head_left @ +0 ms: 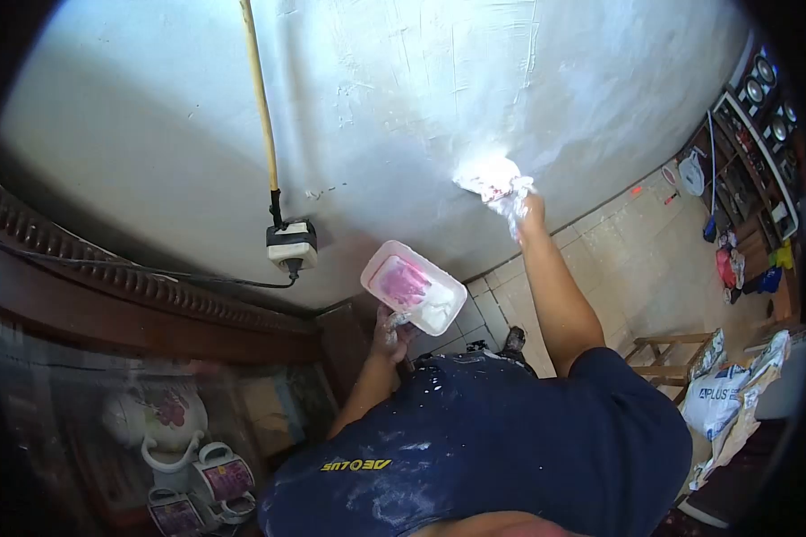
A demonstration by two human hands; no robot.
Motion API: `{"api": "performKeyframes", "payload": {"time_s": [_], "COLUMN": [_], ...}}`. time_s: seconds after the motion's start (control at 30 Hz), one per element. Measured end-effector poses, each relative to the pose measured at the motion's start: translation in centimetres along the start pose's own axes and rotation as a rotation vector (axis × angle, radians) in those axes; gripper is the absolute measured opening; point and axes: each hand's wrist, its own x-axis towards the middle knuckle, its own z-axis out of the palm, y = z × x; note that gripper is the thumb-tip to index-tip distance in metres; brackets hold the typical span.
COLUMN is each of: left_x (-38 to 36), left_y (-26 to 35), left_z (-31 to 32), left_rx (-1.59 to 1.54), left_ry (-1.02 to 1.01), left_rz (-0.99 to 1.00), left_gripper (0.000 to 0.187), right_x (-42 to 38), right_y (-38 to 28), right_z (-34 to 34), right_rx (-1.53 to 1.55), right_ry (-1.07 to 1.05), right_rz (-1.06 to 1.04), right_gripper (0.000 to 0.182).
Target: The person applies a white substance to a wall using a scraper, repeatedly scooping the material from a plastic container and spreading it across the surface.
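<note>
My left hand (392, 336), smeared with white, grips the near side of a pink-white rectangular plastic tub (461, 291). Inside the tub lies white paste (436, 308), mostly toward its right end. With my arm stretched out, my right hand (530, 213) is closed on a white, paste-smeared thing (494, 179) at the wall. Its end toward the wall is broad; glare and paste hide its exact kind. Around it the pale wall (394, 161) shows scratch-like marks and rough, uneven patches.
A socket block (291, 243) with a plug and yellow conduit (261, 98) is on the wall. At lower left stands a glass-fronted wooden cabinet (143, 340) holding cups. A wooden stool (663, 358) and a white bag (718, 394) are at right. Speakers (761, 80) stand farther right.
</note>
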Motion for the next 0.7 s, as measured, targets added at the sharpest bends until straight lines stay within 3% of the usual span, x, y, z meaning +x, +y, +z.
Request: {"api": "performKeyframes", "payload": {"time_s": [0.17,0.23,0.27,0.33,0.47,0.53,0.6,0.67,0.7], "left_x": [0.6,1.2,1.5,1.0,1.6,1.4,0.8,1.0,0.9], "left_y": [-0.3,-1.1,-1.3,-0.5,-0.5,-0.2,0.4,0.0,0.0], "left_z": [0.7,-0.6,-1.1,0.4,0.5,0.7,1.6,1.0,1.0], "left_rx": [0.001,-0.023,-0.043,0.008,-0.009,0.037,0.095,0.034,0.025], "left_ry": [-0.022,-0.009,0.007,-0.038,-0.070,-0.102,-0.043,-0.020,-0.040], "left_rz": [0.018,0.011,0.005,0.037,0.039,0.052,0.030,0.017,0.038], "left_gripper": [0.053,0.053,0.053,0.053,0.056,0.058,0.057,0.057,0.058], "right_x": [-0.7,-0.8,-2.6,-2.7,-3.7,-3.4,-3.0,-2.3,-3.7], "right_y": [-8.3,-11.5,-13.5,-15.6,-17.1,-16.3,-15.4,-14.3,-15.2], "right_z": [4.9,6.1,8.2,8.9,11.5,11.7,11.6,10.2,10.8], "right_rx": [-0.034,0.043,0.007,0.135,0.156,0.047,0.133,-0.421,-0.666], "right_ry": [-0.132,-0.257,-0.126,-0.256,-0.288,-0.165,-0.120,0.111,0.126], "right_rz": [-0.011,-0.100,-0.137,-0.290,-0.483,-0.649,-0.672,-1.068,-1.207], "right_gripper": [0.034,0.032,0.032,0.036,0.039,0.039,0.031,0.026,0.026]}}
